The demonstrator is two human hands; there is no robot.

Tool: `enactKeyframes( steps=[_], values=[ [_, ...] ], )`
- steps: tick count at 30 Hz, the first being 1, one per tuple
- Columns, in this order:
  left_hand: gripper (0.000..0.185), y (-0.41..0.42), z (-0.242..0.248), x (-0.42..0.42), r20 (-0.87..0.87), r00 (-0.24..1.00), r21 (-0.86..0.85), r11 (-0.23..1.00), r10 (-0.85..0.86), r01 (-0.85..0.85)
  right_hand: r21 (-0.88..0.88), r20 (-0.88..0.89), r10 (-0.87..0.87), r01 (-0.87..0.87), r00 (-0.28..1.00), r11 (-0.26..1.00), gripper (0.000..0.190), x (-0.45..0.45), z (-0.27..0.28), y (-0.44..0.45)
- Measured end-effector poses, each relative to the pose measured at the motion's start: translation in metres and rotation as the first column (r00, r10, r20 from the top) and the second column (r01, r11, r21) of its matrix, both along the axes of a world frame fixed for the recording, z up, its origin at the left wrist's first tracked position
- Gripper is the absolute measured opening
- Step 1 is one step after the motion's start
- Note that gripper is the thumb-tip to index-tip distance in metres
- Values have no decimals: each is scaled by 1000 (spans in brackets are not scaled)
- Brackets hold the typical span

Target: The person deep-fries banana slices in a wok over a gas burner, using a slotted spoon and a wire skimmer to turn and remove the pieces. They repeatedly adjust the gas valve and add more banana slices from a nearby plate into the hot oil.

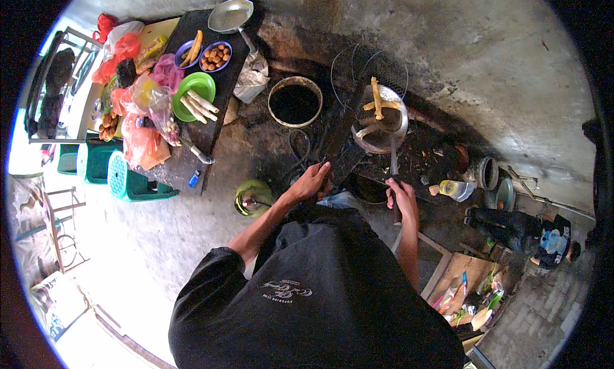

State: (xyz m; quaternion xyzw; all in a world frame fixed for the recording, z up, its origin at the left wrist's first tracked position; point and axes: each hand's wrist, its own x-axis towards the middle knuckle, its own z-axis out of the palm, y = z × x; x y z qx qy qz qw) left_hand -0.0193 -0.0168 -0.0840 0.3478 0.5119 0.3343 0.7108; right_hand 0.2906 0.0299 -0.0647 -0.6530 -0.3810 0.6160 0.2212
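My right hand [404, 198] grips the dark handle of a long metal skimmer or ladle [394, 157]. Its head reaches into a metal wok [404, 115] on the dark cooking bench. Golden fried sticks [377, 100] lie crossed at the wok's far side; whether they rest on the utensil or on the wire rack [352, 64] behind is unclear. A paler stick [368, 130] is lower in the wok. My left hand [309, 182] is held in front of my body by the bench's near edge, fingers curled and partly hidden, so any object in it cannot be seen.
At left, a dark table [223, 88] bears a green plate [209, 83] of pale sticks, purple bowls [216, 69] of fried food, and a frying pan [231, 14]. A dark-filled bucket [295, 125], green gas cylinder [253, 189] and plastic container [459, 190] are nearby. Another person [523, 232] is at right.
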Motion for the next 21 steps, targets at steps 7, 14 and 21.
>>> enactKeyframes(
  steps=[7,14,21],
  values=[
    [50,19,23,-27,-110,984,-19,990,-142,140,-40,-264,-87,79,961,996,30,1,-24,-19],
    [48,20,39,-35,-190,973,65,987,-129,144,-109,-415,-157,122,896,987,28,0,-23,-26],
    [47,19,41,-45,-331,931,7,986,-153,164,-91,-267,-57,33,962,995,29,9,0,-28]
  ],
)
